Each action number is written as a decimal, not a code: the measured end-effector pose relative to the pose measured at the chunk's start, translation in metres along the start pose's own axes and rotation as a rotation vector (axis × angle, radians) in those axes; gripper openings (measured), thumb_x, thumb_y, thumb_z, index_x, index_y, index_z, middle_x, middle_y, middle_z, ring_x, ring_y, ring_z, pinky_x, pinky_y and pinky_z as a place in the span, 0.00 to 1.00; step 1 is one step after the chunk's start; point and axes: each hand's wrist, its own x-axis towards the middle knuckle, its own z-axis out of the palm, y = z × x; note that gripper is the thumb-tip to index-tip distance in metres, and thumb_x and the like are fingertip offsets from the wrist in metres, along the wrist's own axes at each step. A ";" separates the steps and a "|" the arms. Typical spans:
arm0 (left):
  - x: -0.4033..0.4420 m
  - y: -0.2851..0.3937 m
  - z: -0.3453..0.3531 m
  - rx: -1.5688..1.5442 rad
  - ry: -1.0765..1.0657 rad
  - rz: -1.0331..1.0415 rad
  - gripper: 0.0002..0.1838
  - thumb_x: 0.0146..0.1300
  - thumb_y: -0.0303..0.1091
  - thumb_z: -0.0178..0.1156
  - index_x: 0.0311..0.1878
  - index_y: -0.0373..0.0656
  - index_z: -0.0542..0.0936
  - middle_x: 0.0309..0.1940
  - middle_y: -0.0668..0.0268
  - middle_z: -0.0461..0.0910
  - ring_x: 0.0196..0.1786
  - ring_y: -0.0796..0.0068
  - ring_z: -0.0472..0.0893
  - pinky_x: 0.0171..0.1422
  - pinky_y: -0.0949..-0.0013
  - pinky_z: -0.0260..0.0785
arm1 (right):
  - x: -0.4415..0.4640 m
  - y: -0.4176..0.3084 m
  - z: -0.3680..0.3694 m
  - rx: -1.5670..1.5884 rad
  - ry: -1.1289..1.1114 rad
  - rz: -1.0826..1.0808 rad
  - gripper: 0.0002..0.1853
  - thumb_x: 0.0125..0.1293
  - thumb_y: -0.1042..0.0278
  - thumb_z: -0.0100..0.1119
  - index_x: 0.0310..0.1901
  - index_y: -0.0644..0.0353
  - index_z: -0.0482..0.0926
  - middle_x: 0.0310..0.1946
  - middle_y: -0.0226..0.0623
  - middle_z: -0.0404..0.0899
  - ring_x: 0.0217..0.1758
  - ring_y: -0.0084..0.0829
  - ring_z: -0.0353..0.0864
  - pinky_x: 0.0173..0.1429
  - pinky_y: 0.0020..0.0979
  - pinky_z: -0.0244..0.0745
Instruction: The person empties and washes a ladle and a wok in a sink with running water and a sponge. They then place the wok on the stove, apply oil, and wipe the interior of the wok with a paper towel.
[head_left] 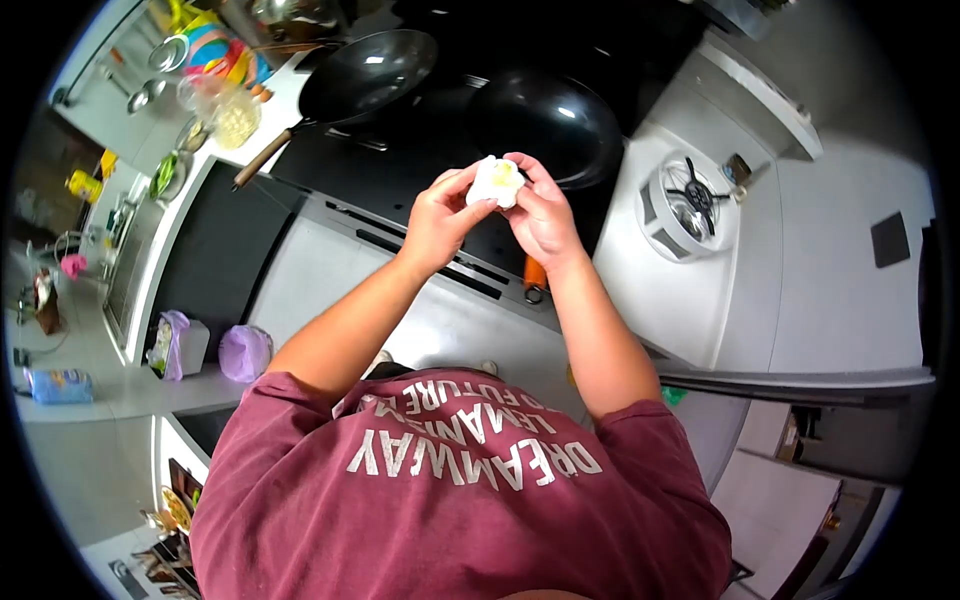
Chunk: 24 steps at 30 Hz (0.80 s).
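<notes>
In front of my body, both hands hold a soft-looking white piece with a pale yellow patch [497, 182]; its kind is not clear. My left hand [440, 218] grips its left side, with the thumb on the lower edge. On the other side, the fingers of my right hand [545, 215] are closed on it too. Below them is the front of the black stove [400, 165]. A black wok [550, 120] sits just beyond my hands. An orange handle [535, 272] sticks out towards me beneath my right wrist.
A second wok [372, 75] with a wooden handle stands at the back left. Bags and a bowl of greens [170, 177] line the left counter. A white round device [688, 210] with a black wheel-like top sits right. Purple-lined bins [245, 353] stand on the floor.
</notes>
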 end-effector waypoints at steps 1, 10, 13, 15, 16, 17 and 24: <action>-0.006 0.005 -0.013 -0.014 0.059 0.008 0.25 0.61 0.22 0.63 0.62 0.33 0.72 0.49 0.66 0.73 0.54 0.77 0.74 0.58 0.74 0.68 | 0.009 0.012 0.016 -0.012 -0.003 0.005 0.17 0.66 0.78 0.49 0.57 0.58 0.69 0.49 0.36 0.76 0.54 0.28 0.76 0.57 0.31 0.72; -0.092 0.032 -0.208 0.264 0.457 0.100 0.28 0.58 0.22 0.65 0.63 0.37 0.73 0.51 0.67 0.71 0.53 0.77 0.75 0.56 0.76 0.70 | 0.075 0.168 0.189 -0.388 -0.015 0.208 0.12 0.62 0.76 0.54 0.47 0.65 0.72 0.40 0.35 0.80 0.38 0.22 0.79 0.39 0.24 0.74; -0.135 0.048 -0.279 0.353 0.548 0.062 0.26 0.58 0.24 0.66 0.62 0.38 0.74 0.49 0.67 0.72 0.51 0.78 0.76 0.53 0.77 0.70 | 0.087 0.237 0.246 -0.467 -0.051 0.253 0.11 0.61 0.75 0.57 0.46 0.62 0.72 0.36 0.33 0.81 0.34 0.19 0.77 0.34 0.22 0.70; -0.166 0.042 -0.330 0.277 0.672 0.156 0.23 0.58 0.27 0.68 0.57 0.38 0.78 0.48 0.65 0.74 0.47 0.78 0.78 0.47 0.77 0.72 | 0.090 0.284 0.288 -0.522 -0.132 0.205 0.12 0.60 0.76 0.59 0.45 0.61 0.73 0.35 0.31 0.80 0.34 0.18 0.76 0.33 0.21 0.69; -0.182 0.051 -0.351 0.140 0.736 0.170 0.20 0.59 0.27 0.67 0.55 0.37 0.78 0.47 0.66 0.74 0.47 0.79 0.77 0.48 0.77 0.71 | 0.092 0.308 0.308 -0.513 -0.207 0.174 0.12 0.59 0.77 0.59 0.45 0.61 0.73 0.35 0.30 0.79 0.34 0.18 0.76 0.34 0.21 0.69; -0.200 0.055 -0.375 0.121 0.791 0.174 0.19 0.59 0.28 0.67 0.54 0.37 0.78 0.47 0.66 0.75 0.47 0.79 0.77 0.48 0.77 0.71 | 0.093 0.331 0.329 -0.475 -0.265 0.188 0.12 0.59 0.78 0.59 0.45 0.61 0.73 0.36 0.30 0.79 0.35 0.18 0.76 0.35 0.21 0.70; -0.312 0.093 -0.475 0.091 1.135 0.101 0.10 0.66 0.29 0.60 0.47 0.35 0.77 0.42 0.65 0.80 0.44 0.79 0.79 0.48 0.74 0.73 | 0.081 0.449 0.437 -0.367 -0.622 0.318 0.13 0.62 0.77 0.60 0.49 0.65 0.74 0.42 0.33 0.78 0.44 0.21 0.77 0.51 0.24 0.74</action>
